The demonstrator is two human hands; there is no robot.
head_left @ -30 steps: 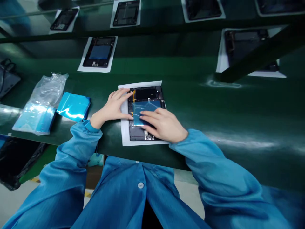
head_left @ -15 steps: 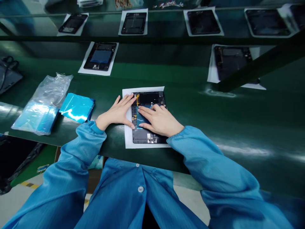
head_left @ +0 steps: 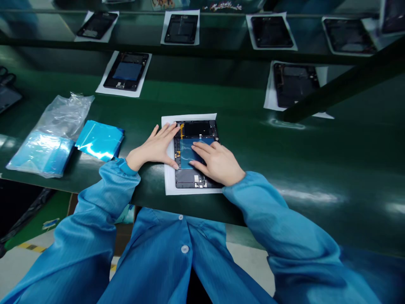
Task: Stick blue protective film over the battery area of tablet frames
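Note:
An opened tablet point(head_left: 183, 179) with its inner parts bare lies on a white sheet point(head_left: 170, 183) in front of me. A blue film point(head_left: 187, 158) covers the middle of the tablet, with a few wrinkles showing. My left hand point(head_left: 157, 146) has its fingers spread, the tips resting along the tablet's left edge. Over the film lies my right hand point(head_left: 220, 162), fingers stretched out and touching its right half, which is partly hidden. An orange flex cable point(head_left: 182, 131) shows near the tablet's top left corner.
To the left lie a stack of blue films point(head_left: 100, 140) and a clear plastic bag point(head_left: 47, 139) of similar films. Behind, another tablet point(head_left: 126, 71) with blue film and one without point(head_left: 295, 82) rest on sheets. A dark post point(head_left: 344, 78) stands right; more tablets line the shelf point(head_left: 221, 29).
My right hand has slid to the right across the film, uncovering more of its left part. My left hand stays at the tablet's edge. The camera view has shifted slightly.

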